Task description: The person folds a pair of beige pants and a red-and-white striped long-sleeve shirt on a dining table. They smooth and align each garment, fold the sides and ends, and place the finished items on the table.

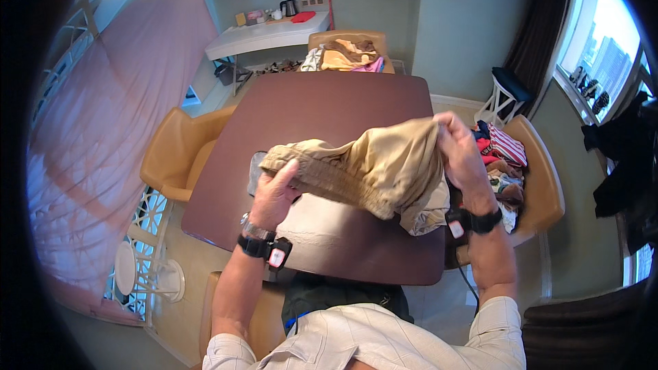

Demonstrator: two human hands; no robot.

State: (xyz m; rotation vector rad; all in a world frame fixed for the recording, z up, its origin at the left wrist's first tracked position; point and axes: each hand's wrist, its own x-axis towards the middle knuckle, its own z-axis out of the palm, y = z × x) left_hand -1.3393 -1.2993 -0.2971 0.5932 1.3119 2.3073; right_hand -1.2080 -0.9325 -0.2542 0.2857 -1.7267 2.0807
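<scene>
I have a pair of tan shorts (pixel 370 168) held up over the brown table (pixel 329 106), so I judge this as the start of a fold: the garment is lifted and bunched, not yet laid flat. My left hand (pixel 274 195) is closed on the ribbed elastic waistband at its left end, fingers curled under the cloth. My right hand (pixel 460 154) is pinched shut on the fabric at the upper right, lifting it higher than the left side. The shorts hang between both hands, clear of the tabletop, with a loose leg drooping below my right wrist. The next move, as I read it, calls for pulling the 2 grips apart to stretch the waistband straight, then lowering the cloth flat. The fabric looks like soft woven cotton, creased and limp; the table is smooth and glossy. A dark flat object (pixel 256 168) lies on the table behind my left hand. A chair (pixel 541 185) at my right carries a heap of mixed clothes (pixel 504 164).
</scene>
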